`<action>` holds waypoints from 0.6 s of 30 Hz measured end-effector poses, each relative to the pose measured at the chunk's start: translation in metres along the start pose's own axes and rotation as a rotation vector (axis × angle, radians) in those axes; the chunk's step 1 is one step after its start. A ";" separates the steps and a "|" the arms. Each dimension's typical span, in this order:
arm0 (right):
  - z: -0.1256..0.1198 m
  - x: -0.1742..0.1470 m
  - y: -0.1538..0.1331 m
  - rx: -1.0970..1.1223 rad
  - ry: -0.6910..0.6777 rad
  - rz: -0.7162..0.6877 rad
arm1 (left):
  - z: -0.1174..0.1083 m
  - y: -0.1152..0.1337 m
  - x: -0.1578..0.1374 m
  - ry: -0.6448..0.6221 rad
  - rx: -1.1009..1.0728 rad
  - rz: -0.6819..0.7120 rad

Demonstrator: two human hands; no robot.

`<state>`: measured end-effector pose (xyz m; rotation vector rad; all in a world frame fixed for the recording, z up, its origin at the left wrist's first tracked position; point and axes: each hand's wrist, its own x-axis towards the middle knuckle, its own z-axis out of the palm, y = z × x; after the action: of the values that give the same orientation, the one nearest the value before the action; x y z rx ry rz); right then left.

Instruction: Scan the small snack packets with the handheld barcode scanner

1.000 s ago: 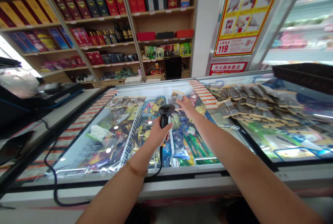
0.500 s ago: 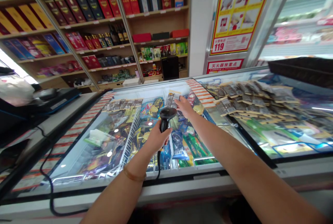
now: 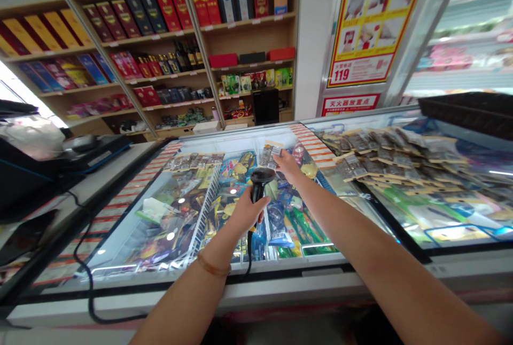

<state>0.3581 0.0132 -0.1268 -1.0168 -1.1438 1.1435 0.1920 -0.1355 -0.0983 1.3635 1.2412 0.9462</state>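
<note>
A black handheld barcode scanner [image 3: 259,183] is upright in my left hand [image 3: 248,209], whose fingers wrap round its handle; a cord runs down from it. My right hand [image 3: 287,165] pinches a small clear packet with a tan edge [image 3: 270,155] just beyond the scanner head. Both hands are above the glass top of a chest freezer [image 3: 132,243], with colourful frozen packs [image 3: 280,222] showing below. Similar packets lie in a row [image 3: 194,161] at the far left of the glass, and a larger pile [image 3: 388,153] rests on the right.
A dark tray [image 3: 467,112] stands at the back right. The scanner's black cord [image 3: 86,275] loops over the left front edge. At the left is a counter with electronic equipment [image 3: 90,153]. Shelves of boxes and bottles [image 3: 160,62] line the back wall.
The view has shifted slightly, so the scene sits a little further right and lower. Both hands keep their holds, and the packet now shows more of its printed side toward me.
</note>
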 end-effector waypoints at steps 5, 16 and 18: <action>0.000 0.000 -0.005 -0.075 0.072 0.051 | -0.027 0.013 0.005 0.171 -0.207 -0.017; 0.174 0.063 -0.015 -0.037 -0.106 0.138 | -0.174 0.024 -0.025 0.536 -0.270 0.003; 0.212 0.070 -0.009 -0.024 -0.168 0.112 | -0.187 0.020 -0.036 0.582 -0.252 -0.019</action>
<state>0.1524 0.0866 -0.0772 -1.0287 -1.2485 1.3269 0.0086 -0.1373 -0.0434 0.8999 1.4904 1.4956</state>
